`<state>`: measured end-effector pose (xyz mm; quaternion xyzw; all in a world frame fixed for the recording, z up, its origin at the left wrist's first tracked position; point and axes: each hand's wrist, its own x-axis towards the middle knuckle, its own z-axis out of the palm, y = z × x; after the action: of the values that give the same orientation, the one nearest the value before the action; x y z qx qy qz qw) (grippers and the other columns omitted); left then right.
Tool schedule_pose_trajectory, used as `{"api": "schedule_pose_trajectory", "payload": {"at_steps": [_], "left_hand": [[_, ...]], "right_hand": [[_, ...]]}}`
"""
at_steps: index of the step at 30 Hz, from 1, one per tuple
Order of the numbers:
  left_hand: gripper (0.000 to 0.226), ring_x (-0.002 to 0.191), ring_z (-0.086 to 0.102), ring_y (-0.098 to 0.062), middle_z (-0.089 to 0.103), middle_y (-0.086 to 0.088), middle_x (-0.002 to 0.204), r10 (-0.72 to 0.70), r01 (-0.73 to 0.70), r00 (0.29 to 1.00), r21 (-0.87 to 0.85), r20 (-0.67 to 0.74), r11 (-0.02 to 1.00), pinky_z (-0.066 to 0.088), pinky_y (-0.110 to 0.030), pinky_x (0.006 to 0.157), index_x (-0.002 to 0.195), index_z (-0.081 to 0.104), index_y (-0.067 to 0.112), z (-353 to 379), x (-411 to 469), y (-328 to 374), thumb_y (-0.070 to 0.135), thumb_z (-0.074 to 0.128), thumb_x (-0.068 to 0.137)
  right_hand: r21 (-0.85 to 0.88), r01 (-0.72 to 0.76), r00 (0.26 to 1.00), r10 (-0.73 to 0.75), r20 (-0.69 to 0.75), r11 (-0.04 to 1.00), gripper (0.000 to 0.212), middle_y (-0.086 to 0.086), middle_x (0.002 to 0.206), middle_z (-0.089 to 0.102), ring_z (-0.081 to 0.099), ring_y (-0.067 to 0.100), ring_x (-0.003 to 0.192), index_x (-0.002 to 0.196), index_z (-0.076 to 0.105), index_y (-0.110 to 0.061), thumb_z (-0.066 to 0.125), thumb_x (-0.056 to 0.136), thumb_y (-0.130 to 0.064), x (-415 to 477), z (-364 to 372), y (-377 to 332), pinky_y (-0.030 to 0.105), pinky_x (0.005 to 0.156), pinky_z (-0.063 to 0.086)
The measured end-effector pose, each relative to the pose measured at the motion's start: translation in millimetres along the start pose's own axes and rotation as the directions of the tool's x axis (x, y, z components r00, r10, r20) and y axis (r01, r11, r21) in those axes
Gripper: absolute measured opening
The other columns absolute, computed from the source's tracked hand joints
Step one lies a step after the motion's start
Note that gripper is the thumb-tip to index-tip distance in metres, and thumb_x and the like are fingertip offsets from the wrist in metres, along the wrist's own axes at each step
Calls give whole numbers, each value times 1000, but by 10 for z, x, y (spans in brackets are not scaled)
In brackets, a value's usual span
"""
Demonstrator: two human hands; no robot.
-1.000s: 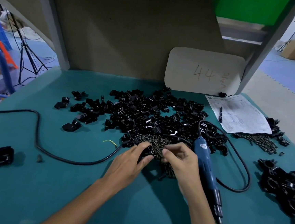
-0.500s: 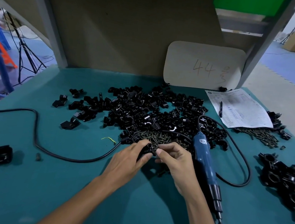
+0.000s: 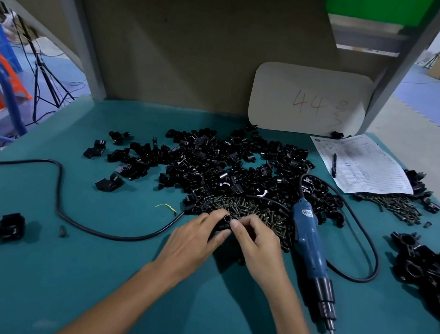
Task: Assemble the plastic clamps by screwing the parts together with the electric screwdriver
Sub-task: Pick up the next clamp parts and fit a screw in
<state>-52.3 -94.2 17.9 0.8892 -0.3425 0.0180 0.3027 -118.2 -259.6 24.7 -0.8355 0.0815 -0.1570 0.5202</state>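
My left hand [image 3: 194, 239] grips a black plastic clamp part [image 3: 225, 220] at the near edge of the screw pile [image 3: 257, 212]. My right hand [image 3: 256, 239] meets it from the right, thumb and forefinger pinched at the part's round hole; what they pinch is hidden. The blue electric screwdriver [image 3: 312, 252] lies on the green table [image 3: 71, 273] just right of my right hand, tip pointing toward me. A big heap of loose black clamp parts [image 3: 226, 167] spreads behind the screws.
The screwdriver's black cable [image 3: 59, 200] loops across the left of the table. Assembled clamps [image 3: 432, 276] are stacked at the right edge, another [image 3: 0, 227] lies far left. A paper sheet with pen [image 3: 360, 163], more screws [image 3: 393, 206] and a "44" board [image 3: 310, 100] sit at back right.
Both hands stayed together at the screw pile; the right fingers shifted from picking among the screws to pinching at the hole of the part held by the left hand.
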Motion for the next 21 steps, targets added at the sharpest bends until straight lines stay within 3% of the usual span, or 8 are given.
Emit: {"api": "schedule_pose_trajectory", "payload": {"at_steps": [4, 8, 11, 13, 16, 18, 21], "left_hand": [[45, 94, 59, -10, 59, 12, 113, 7, -7, 1000, -2, -14, 1000, 52, -36, 75, 133, 31, 45, -21, -1, 18, 68, 20, 96], [47, 90, 59, -8, 58, 14, 109, 37, -37, 999, 60, -9, 998, 51, -31, 70, 137, 33, 41, -8, 5, 27, 65, 20, 98], [50, 92, 60, -10, 56, 14, 109, 33, -33, 999, 73, -5, 997, 51, -31, 71, 138, 31, 41, -2, 0, 15, 65, 18, 97], [51, 96, 59, -10, 57, 13, 113, 16, -16, 1000, 64, -6, 998, 51, -32, 76, 141, 30, 41, 8, 4, 2, 66, 18, 98], [51, 93, 57, -8, 57, 12, 114, 3, -2, 1000, 54, -13, 999, 49, -30, 76, 141, 28, 42, 18, 12, -5, 67, 19, 98], [52, 92, 57, -7, 56, 13, 113, 10, -10, 1000, 62, -6, 998, 47, -28, 75, 142, 28, 41, 24, 12, -8, 68, 18, 98], [52, 90, 56, -6, 56, 14, 113, 8, -8, 1000, 56, -7, 998, 43, -26, 73, 142, 28, 42, 38, 7, -16, 68, 19, 98]], "right_hand": [[-44, 44, 999, -42, 33, 998, 14, -13, 79, 66, 60, 7, 70, 91, 64, -35, 56, 103, -37, -23, -40, -17, 18, 61, 45], [-172, 70, 997, -62, 51, 983, 29, -8, 74, 56, 52, 9, 70, 85, 59, -23, 48, 105, -41, -20, -52, -59, 20, 62, 38], [-322, 75, 996, -54, 74, 944, 33, -14, 84, 56, 50, 5, 82, 86, 58, -30, 40, 104, -52, -16, -133, -122, 24, 71, 37], [-465, 15, 998, -41, -45, 885, 35, -17, 101, 57, 48, 8, 97, 105, 63, -31, 41, 101, -57, -18, -329, -135, 27, 81, 38], [-640, -196, 970, 51, -237, 743, 52, 3, 123, 54, 44, 24, 109, 134, 55, -20, 55, 97, -55, -73, -726, -102, 40, 93, 42], [-706, -328, 944, 233, -232, 628, 71, 16, 136, 49, 46, 37, 115, 146, 41, -14, 63, 93, -56, -101, -893, -74, 46, 97, 42], [-681, -397, 912, 349, -216, 616, 76, 19, 133, 51, 54, 41, 114, 144, 35, -14, 71, 90, -52, -57, -1016, -90, 47, 90, 46]]}}
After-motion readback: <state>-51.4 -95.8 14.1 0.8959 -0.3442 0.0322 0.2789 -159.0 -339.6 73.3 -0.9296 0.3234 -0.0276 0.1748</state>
